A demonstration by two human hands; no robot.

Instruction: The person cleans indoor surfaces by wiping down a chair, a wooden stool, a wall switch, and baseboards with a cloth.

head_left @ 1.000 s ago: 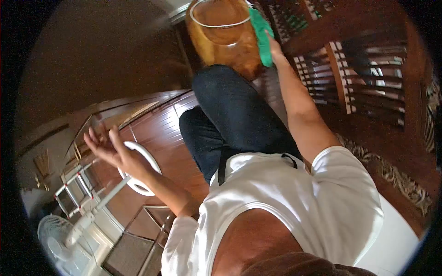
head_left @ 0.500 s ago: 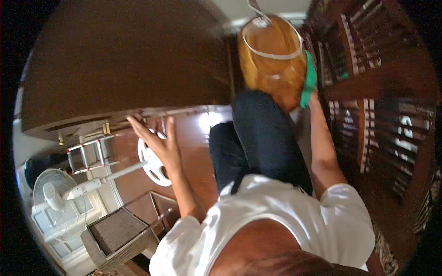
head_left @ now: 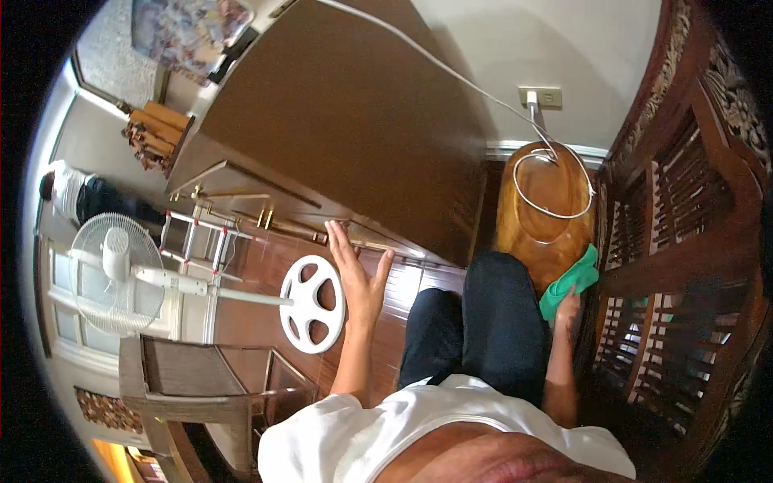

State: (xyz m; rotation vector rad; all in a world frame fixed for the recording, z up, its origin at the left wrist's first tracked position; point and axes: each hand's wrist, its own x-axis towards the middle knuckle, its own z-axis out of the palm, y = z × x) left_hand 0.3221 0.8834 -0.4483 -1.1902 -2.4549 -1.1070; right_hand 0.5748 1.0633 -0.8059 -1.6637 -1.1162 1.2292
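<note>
My right hand (head_left: 568, 307) is closed on a green cloth (head_left: 570, 283), which lies against the near right edge of a glossy brown wooden piece (head_left: 538, 258). A white cable (head_left: 519, 193) lies in a loop on top of that piece and runs up to a wall outlet (head_left: 549, 97). My left hand (head_left: 360, 278) is raised with its fingers spread and nothing in it, beside the white round base of a standing fan (head_left: 290, 302).
A large brown cabinet (head_left: 346, 121) stands ahead on the left. Carved dark wooden furniture (head_left: 668, 266) lines the right side. At the left are a stepladder (head_left: 193, 241), a glass-topped table (head_left: 193, 369) and another person (head_left: 88, 193) farther back.
The view has swung, so the wooden piece now shows lower and farther right, with the outlet in sight. My right hand and the cloth are now at its near edge. My left hand stays spread.
</note>
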